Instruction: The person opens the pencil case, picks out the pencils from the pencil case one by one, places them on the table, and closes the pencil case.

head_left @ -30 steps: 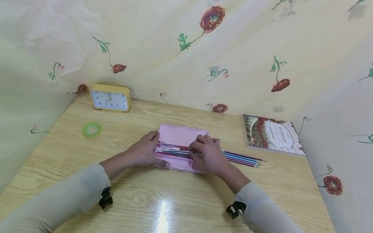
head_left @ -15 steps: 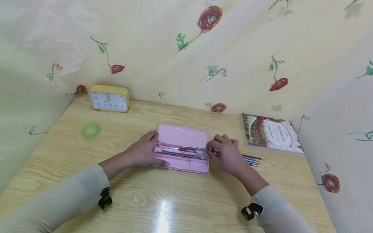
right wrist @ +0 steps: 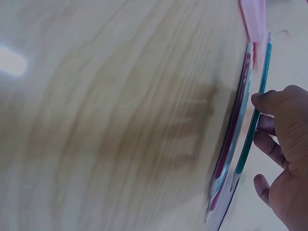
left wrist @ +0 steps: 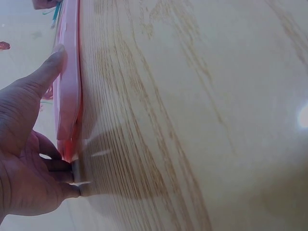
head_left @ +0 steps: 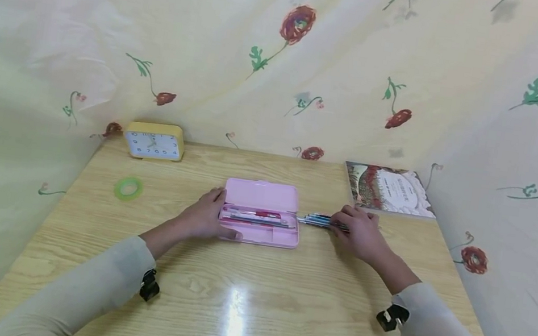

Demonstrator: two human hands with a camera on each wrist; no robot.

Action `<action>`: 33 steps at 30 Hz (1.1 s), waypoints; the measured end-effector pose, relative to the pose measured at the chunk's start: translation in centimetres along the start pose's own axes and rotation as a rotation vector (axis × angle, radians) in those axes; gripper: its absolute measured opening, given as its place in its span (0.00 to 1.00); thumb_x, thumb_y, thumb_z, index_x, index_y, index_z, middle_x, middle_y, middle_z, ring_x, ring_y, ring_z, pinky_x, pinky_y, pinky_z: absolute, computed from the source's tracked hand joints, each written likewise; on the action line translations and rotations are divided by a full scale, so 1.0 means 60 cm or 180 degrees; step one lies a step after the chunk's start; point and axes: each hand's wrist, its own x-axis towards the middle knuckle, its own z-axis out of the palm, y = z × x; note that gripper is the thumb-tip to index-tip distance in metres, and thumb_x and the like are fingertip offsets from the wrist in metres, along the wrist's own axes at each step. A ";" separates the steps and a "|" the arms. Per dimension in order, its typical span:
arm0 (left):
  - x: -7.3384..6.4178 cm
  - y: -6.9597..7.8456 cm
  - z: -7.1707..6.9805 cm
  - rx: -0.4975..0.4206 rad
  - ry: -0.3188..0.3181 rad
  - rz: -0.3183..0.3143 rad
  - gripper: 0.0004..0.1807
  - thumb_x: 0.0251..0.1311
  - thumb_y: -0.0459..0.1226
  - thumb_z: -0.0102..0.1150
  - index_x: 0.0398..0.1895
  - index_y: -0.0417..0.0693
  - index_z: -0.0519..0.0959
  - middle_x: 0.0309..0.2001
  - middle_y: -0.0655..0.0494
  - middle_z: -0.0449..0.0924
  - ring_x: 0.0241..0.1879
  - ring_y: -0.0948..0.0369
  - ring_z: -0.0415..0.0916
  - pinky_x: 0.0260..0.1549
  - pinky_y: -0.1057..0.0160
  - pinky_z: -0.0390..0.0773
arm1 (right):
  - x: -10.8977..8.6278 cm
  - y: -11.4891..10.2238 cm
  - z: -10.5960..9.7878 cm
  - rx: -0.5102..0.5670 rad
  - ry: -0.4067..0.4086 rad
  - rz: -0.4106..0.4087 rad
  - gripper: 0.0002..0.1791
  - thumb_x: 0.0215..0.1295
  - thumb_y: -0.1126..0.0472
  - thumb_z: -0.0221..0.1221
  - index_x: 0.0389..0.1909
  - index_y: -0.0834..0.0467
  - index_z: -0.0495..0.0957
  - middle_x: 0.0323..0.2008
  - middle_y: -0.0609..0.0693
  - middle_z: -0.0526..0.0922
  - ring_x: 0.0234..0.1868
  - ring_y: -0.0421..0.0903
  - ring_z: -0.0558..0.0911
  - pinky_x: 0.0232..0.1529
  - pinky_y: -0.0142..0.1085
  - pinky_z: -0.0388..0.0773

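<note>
A pink pencil case (head_left: 262, 194) lies with its lid raised on the table, with a red pen (head_left: 267, 214) and several thin pens or pencils in its tray. My left hand (head_left: 201, 217) holds the case by its left end, thumb on the front rim and fingers at the side. To the right of the case, my right hand (head_left: 359, 235) pinches a teal pencil (right wrist: 251, 137) between thumb and fingers. Just beside it in the right wrist view lie other pencils (right wrist: 235, 115), dark red and light blue, close to the tabletop. The right hand covers part of the bunch in the head view.
A yellow alarm clock (head_left: 154, 142) stands at the back left, and a roll of green tape (head_left: 128, 188) lies in front of it. At the back right is a book (head_left: 390, 190). Flowered cloth (head_left: 222, 58) closes off the back and sides of the table (head_left: 177, 304).
My right hand has moved right, from over the case's tray to the pencils beside it, and now pinches a pencil there. My left hand stays on the case.
</note>
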 end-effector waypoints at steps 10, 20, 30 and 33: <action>0.003 -0.002 -0.005 0.0024 0.0039 0.0027 0.80 0.52 0.70 0.80 0.91 0.37 0.42 0.92 0.37 0.40 0.90 0.37 0.42 0.84 0.33 0.59 | -0.011 0.019 0.005 -0.0141 -0.0001 0.0020 0.05 0.70 0.64 0.74 0.43 0.51 0.90 0.41 0.50 0.83 0.45 0.53 0.79 0.48 0.73 0.75; 0.002 -0.009 0.006 -0.0027 -0.0049 -0.0087 0.80 0.51 0.71 0.79 0.92 0.39 0.42 0.92 0.38 0.39 0.91 0.38 0.40 0.85 0.33 0.57 | -0.021 0.012 0.016 -0.0266 -0.0048 0.0063 0.05 0.69 0.62 0.75 0.43 0.52 0.90 0.43 0.52 0.85 0.47 0.56 0.82 0.51 0.74 0.77; 0.004 -0.004 0.008 -0.0093 -0.0011 -0.0112 0.80 0.51 0.71 0.80 0.92 0.40 0.42 0.92 0.38 0.40 0.91 0.37 0.41 0.85 0.32 0.57 | 0.003 -0.006 0.014 0.0048 -0.0084 0.0123 0.06 0.71 0.60 0.74 0.46 0.51 0.91 0.45 0.50 0.88 0.48 0.53 0.81 0.50 0.63 0.73; 0.004 -0.004 0.006 -0.0045 -0.0005 -0.0102 0.80 0.51 0.71 0.80 0.92 0.39 0.42 0.92 0.38 0.40 0.91 0.38 0.41 0.85 0.33 0.57 | 0.020 -0.028 0.019 0.0135 -0.0054 -0.0009 0.06 0.72 0.59 0.73 0.47 0.52 0.91 0.45 0.49 0.88 0.47 0.52 0.81 0.47 0.58 0.71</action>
